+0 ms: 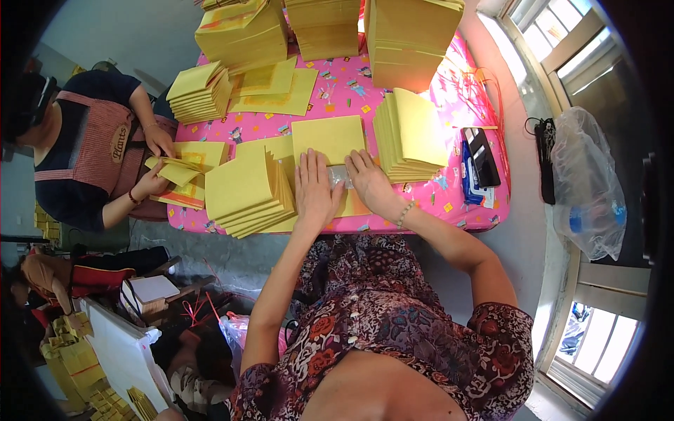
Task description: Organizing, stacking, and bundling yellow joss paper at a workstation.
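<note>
My left hand (316,188) lies flat with its fingers stretched forward, the tips on a folded yellow paper sheet (328,137). My right hand (372,184) rests beside it, fingers extended over the sheet's near right edge. Between the two hands shows a silvery patch (339,174) on the paper. Both hands hold nothing that I can see. Left of them leans a fanned stack of folded yellow paper (242,188). Another folded stack (414,137) stands to the right, close to my right hand.
Tall yellow paper bundles (323,28) stand along the back of the pink patterned table (337,88). At right lie a dark phone (481,156) and red string (491,88). A co-worker in a striped apron (91,133) handles yellow paper at the left edge. A window is at right.
</note>
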Demonstrator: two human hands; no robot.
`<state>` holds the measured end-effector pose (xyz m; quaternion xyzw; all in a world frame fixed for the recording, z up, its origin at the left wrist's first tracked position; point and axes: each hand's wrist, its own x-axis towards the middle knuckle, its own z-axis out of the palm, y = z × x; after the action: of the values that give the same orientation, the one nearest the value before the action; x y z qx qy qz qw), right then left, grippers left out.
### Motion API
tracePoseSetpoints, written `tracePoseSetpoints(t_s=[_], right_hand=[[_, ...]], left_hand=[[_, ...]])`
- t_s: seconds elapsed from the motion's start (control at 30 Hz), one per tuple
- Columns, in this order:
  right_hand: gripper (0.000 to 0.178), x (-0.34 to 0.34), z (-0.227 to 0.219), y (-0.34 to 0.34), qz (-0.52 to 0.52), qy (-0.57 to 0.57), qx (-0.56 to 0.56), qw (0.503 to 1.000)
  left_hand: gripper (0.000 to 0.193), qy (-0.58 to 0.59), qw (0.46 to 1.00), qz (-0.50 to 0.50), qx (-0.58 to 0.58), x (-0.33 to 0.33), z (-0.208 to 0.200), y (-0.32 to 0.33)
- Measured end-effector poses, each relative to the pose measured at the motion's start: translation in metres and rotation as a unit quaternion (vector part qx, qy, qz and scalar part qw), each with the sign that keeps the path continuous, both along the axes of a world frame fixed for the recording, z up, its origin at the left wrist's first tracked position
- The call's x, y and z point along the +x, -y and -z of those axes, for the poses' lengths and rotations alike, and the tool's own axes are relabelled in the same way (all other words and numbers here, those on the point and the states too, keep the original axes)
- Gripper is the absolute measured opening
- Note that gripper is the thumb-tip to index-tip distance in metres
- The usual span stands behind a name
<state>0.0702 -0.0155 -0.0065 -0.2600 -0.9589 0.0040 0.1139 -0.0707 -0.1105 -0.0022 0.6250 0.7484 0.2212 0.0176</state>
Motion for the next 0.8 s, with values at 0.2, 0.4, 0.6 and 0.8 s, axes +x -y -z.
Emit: tracePoseSetpoints(t_s=[0.2, 0.4, 0.6, 0.8], right_hand=[[0.055, -0.004, -0.011, 0.001, -0.001, 0.028, -0.008, 1.0], [0.055, -0.011, -0.009, 0.009, 0.016, 0.09, 0.087, 0.992], [0.055, -0.008, -0.008, 0.007, 0.009, 0.086, 0.08, 0.993], [0.058, -0.008, -0.013, 0.002, -0.003, 0.033, 0.034, 0.999]], left_hand=[[0.074, 0.015, 0.999, -0.012, -0.048, -0.001, 0.005, 0.003], [0.076, 0.061, 0.995, 0.001, -0.08, -0.007, 0.006, 0.002], [0.074, -0.012, 0.99, -0.044, -0.135, 0.002, -0.008, 0.003], [0.072, 0.044, 0.99, -0.042, -0.128, -0.003, -0.001, 0.002]])
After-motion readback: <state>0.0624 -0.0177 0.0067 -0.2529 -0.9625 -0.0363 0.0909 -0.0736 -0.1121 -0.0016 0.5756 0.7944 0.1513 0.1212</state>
